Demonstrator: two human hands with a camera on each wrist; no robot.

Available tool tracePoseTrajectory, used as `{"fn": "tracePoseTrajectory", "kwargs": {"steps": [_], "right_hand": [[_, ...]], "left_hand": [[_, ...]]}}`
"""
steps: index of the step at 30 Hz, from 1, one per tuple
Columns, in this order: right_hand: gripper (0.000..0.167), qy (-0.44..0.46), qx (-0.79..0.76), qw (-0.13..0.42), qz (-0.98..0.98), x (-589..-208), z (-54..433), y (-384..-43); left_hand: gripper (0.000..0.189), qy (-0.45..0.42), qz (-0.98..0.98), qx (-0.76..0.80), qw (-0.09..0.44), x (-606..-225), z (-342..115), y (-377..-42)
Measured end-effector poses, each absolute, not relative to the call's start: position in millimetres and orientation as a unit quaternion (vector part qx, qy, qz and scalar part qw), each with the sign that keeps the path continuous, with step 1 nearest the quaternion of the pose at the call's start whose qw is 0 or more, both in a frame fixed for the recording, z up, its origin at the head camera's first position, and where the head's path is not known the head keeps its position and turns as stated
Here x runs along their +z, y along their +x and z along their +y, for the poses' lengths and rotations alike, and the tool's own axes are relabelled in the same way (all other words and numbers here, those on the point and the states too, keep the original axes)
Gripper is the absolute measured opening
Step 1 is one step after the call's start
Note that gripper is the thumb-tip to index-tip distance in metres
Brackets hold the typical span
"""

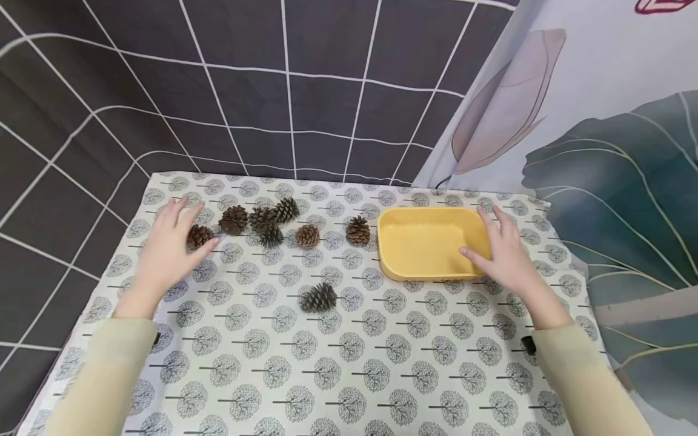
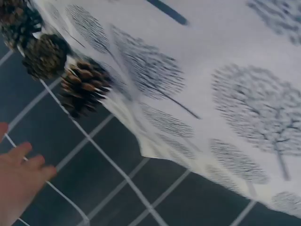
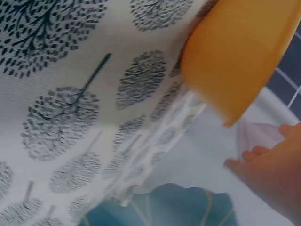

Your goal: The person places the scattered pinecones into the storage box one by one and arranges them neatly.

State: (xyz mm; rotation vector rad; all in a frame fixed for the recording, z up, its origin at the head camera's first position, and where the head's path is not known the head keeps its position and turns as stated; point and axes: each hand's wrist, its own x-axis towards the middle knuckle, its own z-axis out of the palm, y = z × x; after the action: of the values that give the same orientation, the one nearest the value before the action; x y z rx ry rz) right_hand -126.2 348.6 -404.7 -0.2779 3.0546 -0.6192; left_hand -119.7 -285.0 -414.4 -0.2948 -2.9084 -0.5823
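Observation:
In the head view my left hand (image 1: 171, 242), fingers and thumb spread, hovers by a brown pine cone (image 1: 199, 235) that shows between thumb and forefinger. The left wrist view has that hand (image 2: 23, 183) apart from a pine cone (image 2: 84, 87). My right hand (image 1: 507, 254) is at the right end of a yellow rectangular container (image 1: 389, 266), its thumb over the rim and its fingers extended beyond the side. The right wrist view shows a gap between these fingers and the container (image 3: 235, 56). Neither hand holds anything.
More pine cones lie along the back: a cluster with a brown one (image 1: 234, 220) and a dark one (image 1: 286, 209), then two brown ones (image 1: 308, 236) further right. A dark cone (image 1: 319, 298) lies nearer the front. Dark gridded fabric (image 1: 327, 109) hangs behind the tree-print cloth (image 1: 349, 369).

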Motion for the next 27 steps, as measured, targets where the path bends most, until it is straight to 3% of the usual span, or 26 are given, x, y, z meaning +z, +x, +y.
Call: {"fn": "tracePoseTrajectory", "kwargs": {"steps": [11, 27], "right_hand": [[0.087, -0.071, -0.416, -0.018, 0.906, -427.0, 376.2, -142.5], [0.076, 0.035, -0.625, 0.112, 0.772, -444.9, 390.5, -143.8]], "left_hand": [[0.084, -0.067, -0.954, -0.289, 0.041, -429.6, -324.6, -124.2], [0.077, -0.026, -0.928, -0.369, -0.04, -440.6, -326.3, -133.5]]}}
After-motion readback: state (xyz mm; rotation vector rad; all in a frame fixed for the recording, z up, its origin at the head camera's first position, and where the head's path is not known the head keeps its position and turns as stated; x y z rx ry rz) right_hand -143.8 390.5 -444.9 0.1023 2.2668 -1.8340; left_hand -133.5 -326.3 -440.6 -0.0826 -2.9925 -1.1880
